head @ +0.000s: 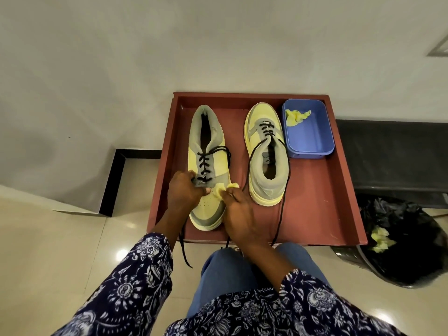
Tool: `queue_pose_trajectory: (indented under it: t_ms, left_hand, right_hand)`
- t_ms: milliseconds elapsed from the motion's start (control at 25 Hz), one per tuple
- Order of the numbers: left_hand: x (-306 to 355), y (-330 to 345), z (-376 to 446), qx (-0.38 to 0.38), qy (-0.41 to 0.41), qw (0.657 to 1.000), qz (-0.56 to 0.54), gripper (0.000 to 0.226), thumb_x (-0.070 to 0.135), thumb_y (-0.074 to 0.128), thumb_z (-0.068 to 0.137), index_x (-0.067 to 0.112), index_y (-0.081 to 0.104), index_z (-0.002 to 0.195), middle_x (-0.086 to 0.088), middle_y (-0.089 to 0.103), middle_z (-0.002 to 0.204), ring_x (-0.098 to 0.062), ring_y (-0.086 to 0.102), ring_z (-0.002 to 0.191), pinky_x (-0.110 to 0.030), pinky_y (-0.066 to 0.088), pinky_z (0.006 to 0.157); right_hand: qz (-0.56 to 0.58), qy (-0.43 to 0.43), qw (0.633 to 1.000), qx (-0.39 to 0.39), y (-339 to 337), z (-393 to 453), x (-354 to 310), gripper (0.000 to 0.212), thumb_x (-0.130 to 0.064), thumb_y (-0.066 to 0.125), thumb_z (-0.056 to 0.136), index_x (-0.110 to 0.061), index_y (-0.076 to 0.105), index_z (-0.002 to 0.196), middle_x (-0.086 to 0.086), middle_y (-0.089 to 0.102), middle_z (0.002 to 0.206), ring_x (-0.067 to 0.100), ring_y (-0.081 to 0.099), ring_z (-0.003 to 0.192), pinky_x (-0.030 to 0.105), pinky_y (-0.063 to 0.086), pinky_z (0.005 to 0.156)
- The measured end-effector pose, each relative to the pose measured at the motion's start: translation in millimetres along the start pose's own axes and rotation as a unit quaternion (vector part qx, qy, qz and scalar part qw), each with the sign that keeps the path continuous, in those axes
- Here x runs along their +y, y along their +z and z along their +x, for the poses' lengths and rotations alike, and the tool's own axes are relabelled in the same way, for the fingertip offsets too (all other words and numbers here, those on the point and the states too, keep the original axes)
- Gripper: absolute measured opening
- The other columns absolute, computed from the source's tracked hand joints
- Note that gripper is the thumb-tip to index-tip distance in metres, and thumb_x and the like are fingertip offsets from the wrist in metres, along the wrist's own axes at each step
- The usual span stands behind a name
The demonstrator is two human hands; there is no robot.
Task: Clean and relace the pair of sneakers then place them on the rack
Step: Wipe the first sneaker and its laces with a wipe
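Note:
Two yellow-and-grey sneakers with black laces lie on a dark red tray (322,190). The left sneaker (209,151) points its toe toward me; my left hand (183,190) grips it at the tongue's lower end. My right hand (238,212) pinches a small yellow cloth (229,186) against that shoe's side near the toe. The right sneaker (266,156) points away from me, and its loose lace (281,209) trails over the tray's front edge.
A blue plastic tub (312,139) holding a crumpled yellow cloth (295,116) stands at the tray's back right. A black-lined bin (407,243) with yellow scraps is on the floor to the right. A dark bench (388,151) runs behind it. My knee in blue jeans (230,280) is below the tray.

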State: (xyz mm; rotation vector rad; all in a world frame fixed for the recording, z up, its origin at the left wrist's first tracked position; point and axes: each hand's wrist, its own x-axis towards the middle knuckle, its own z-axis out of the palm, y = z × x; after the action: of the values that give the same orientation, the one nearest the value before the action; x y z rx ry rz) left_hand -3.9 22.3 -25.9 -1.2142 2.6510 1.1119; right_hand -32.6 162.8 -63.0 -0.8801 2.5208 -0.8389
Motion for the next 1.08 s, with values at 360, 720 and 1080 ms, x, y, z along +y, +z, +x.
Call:
queue_pose_trajectory:
  t_ms: [360,720,1080]
  left_hand:
    - [6.0,-4.4,-4.1,-0.006,0.003,1.000,0.009,0.058,0.021,0.077,0.072,-0.001,0.056,0.121,-0.016,0.055,0.120,-0.030,0.054,0.110,-0.031,0.042,0.089]
    - [9.3,-3.1,-5.7,-0.004,-0.006,1.000,-0.001,0.057,0.020,0.075,0.075,-0.001,0.053,0.123,-0.016,0.052,0.121,-0.030,0.053,0.111,-0.027,0.038,0.082]
    - [8.6,-3.7,-5.5,-0.011,-0.001,1.000,0.028,0.058,0.024,0.073,0.077,0.001,0.052,0.125,-0.013,0.051,0.121,-0.028,0.051,0.111,-0.023,0.035,0.083]
  right_hand:
    - [-0.001,0.042,0.999,0.015,-15.5,54.3,1.6,0.049,0.006,0.041,0.086,0.004,0.040,0.134,0.022,0.039,0.136,0.034,0.042,0.124,0.027,0.034,0.103]
    - [0.063,0.009,0.997,0.052,-5.1,-7.4,-1.1,0.038,0.006,0.048,0.086,0.002,0.055,0.122,0.021,0.053,0.121,0.034,0.051,0.109,0.029,0.041,0.091]
    - [0.088,0.074,0.989,0.098,-1.0,22.1,-3.0,0.036,0.007,0.049,0.084,0.005,0.057,0.120,0.022,0.058,0.117,0.035,0.054,0.111,0.016,0.036,0.096]
